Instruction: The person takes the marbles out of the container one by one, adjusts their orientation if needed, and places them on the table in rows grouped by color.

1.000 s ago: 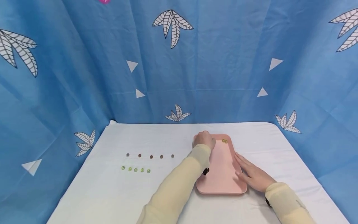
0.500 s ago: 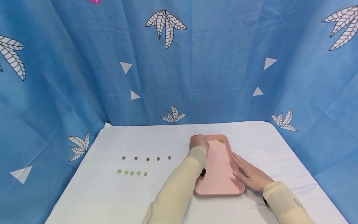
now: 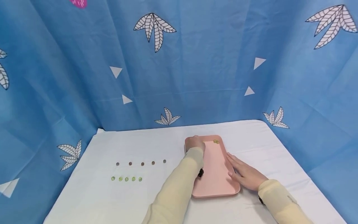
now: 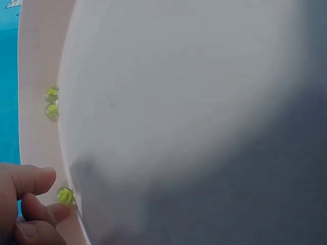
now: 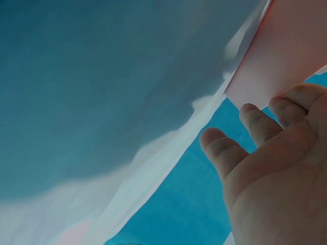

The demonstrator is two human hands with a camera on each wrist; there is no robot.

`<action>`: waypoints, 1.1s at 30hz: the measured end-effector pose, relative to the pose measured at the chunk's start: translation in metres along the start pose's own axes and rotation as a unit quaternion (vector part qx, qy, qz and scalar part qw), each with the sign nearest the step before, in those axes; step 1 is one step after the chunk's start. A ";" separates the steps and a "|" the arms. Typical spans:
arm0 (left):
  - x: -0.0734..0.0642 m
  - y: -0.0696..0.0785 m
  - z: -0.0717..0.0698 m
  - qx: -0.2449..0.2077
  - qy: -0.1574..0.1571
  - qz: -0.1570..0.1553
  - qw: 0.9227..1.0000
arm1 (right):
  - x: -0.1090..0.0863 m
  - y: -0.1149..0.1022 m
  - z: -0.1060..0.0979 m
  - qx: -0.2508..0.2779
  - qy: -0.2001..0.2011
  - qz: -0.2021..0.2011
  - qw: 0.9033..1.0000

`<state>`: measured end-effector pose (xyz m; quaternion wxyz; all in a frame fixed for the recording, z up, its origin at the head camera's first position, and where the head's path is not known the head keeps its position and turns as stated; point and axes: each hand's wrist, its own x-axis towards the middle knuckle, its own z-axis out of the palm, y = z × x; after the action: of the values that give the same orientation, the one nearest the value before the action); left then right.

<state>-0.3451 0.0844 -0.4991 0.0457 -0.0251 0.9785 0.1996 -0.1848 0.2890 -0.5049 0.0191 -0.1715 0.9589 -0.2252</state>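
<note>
A shallow pink tray (image 3: 213, 169) lies on the white cloth. My left hand (image 3: 195, 143) reaches into its far left corner. In the left wrist view, a clear marble with a yellow-green swirl (image 4: 65, 195) sits by the tray wall between the left fingertips; one fingertip is right at its lower edge, another stands a little apart above it. Two similar marbles (image 4: 51, 102) lie side by side along the far wall. My right hand (image 3: 246, 174) rests along the tray's right side, fingers extended, thumb at the rim.
Left of the tray, a row of several dark, brownish marbles (image 3: 142, 164) lies spaced out on the white table (image 3: 92, 196). Nearer is a row of several green marbles (image 3: 126, 179). A blue patterned curtain (image 3: 179, 71) encloses the back and sides.
The head view has shifted, so the scene sits further left. My left hand has stayed at the tray's far left corner, settling lower beside the marble there. The right hand holds its place.
</note>
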 end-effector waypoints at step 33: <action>0.005 0.022 0.016 -0.140 -0.093 0.040 0.985 | 0.001 -0.002 0.001 -0.011 0.002 -0.001 1.000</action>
<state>-0.3500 0.1110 -0.5054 0.1242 0.0268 0.9328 0.3374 -0.1848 0.2864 -0.5049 0.0153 -0.1725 0.9611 -0.2151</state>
